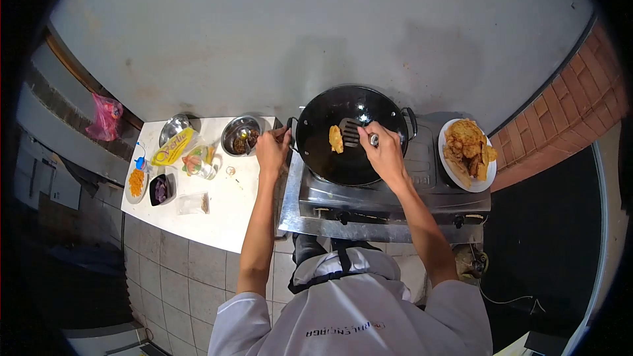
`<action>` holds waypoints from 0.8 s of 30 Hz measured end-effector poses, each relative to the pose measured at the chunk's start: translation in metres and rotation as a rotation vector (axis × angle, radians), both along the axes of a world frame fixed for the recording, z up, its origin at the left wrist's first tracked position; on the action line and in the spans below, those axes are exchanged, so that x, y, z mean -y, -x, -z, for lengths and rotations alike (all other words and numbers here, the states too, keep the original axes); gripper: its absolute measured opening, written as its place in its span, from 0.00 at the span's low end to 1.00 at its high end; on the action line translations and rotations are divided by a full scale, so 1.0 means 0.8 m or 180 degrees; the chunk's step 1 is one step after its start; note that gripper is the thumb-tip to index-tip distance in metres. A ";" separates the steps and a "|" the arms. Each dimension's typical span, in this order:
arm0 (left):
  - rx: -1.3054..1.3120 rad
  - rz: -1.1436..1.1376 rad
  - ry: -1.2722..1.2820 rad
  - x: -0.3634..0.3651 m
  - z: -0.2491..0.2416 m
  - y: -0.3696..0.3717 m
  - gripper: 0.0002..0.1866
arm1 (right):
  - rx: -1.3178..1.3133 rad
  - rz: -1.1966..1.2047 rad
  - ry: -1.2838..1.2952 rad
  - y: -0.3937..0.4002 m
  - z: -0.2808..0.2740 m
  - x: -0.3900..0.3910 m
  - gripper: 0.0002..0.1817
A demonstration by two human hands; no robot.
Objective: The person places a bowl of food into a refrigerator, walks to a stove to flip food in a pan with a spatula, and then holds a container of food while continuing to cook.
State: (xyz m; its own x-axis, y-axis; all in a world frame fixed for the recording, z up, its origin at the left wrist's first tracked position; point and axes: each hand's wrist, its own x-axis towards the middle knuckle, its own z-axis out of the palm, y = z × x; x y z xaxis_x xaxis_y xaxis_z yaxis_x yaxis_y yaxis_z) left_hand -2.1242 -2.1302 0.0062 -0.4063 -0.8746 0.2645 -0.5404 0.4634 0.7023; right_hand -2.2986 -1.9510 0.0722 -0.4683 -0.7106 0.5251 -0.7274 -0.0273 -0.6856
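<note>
A black wok sits on the stove, with a small golden fried piece inside it, left of the middle. My right hand is closed round the handle of a slotted spatula, whose dark blade lies beside the fried piece. At the wok's left side, my left hand is closed on the wok's loop handle; its fingertips are partly hard to make out. The wok's right handle is free.
A white plate of fried food stands right of the wok on the steel gas stove. On the white table at left are steel bowls, a yellow packet, a black bowl and a plate of orange shreds. A grey wall rises behind.
</note>
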 end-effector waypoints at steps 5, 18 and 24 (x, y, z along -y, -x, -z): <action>-0.0010 -0.0017 -0.0063 0.005 0.009 0.000 0.14 | 0.0101 -0.0119 0.0029 -0.009 -0.003 0.002 0.11; -0.0087 -0.0005 0.0125 0.005 0.013 -0.001 0.14 | 0.0653 0.0909 0.0434 0.029 0.023 -0.013 0.13; -0.0076 -0.0046 0.0110 0.007 0.017 0.000 0.14 | 0.0908 0.1034 0.0284 0.024 0.050 -0.017 0.15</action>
State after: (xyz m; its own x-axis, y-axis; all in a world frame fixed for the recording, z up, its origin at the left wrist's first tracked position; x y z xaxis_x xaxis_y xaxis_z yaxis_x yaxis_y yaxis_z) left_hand -2.1241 -2.1361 -0.0077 -0.3868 -0.8706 0.3041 -0.5305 0.4798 0.6988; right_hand -2.3179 -1.9373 0.0321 -0.7951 -0.4603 0.3950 -0.4900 0.1035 -0.8656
